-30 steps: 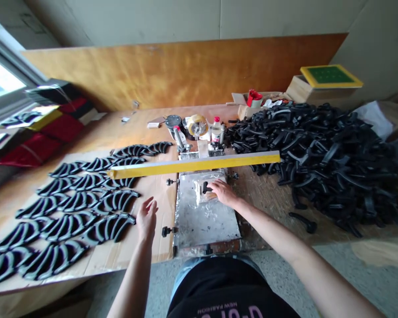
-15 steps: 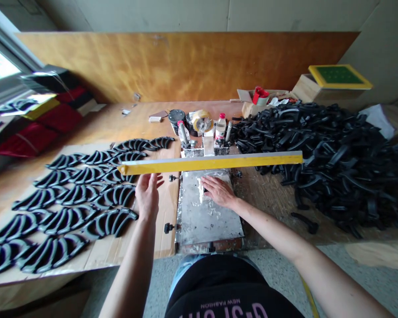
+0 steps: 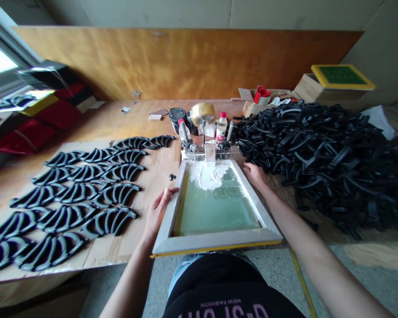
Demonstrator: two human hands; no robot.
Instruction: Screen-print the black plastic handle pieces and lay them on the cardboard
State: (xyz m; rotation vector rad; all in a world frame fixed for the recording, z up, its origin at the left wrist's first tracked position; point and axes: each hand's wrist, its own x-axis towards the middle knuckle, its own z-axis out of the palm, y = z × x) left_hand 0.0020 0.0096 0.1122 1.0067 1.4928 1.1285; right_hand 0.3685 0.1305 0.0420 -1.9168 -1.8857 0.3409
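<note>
A screen-printing frame (image 3: 220, 236) with a pale green mesh lies lowered over the printing base in front of me. White ink (image 3: 209, 176) is heaped at the far end of its mesh. At the frame's left side is my left hand (image 3: 159, 206), its fingers stretched toward the edge and partly hidden there; it does not visibly grip it. My right hand (image 3: 257, 176) lies low just beyond the right side, fingers reaching left toward the frame, holding nothing visible. A clamp (image 3: 210, 153) holds the far end of the frame.
Rows of curved black parts (image 3: 66, 194) lie on cardboard at left. A large heap of black parts (image 3: 318, 150) rises at right. Behind the frame stand a red-capped bottle (image 3: 221, 126), a tape roll (image 3: 202, 112) and a black tub (image 3: 177, 117).
The raised screen frame has swung down flat toward me, covering the metal plate. My right hand has left the plate and moved right; my left hand has shifted slightly right and down.
</note>
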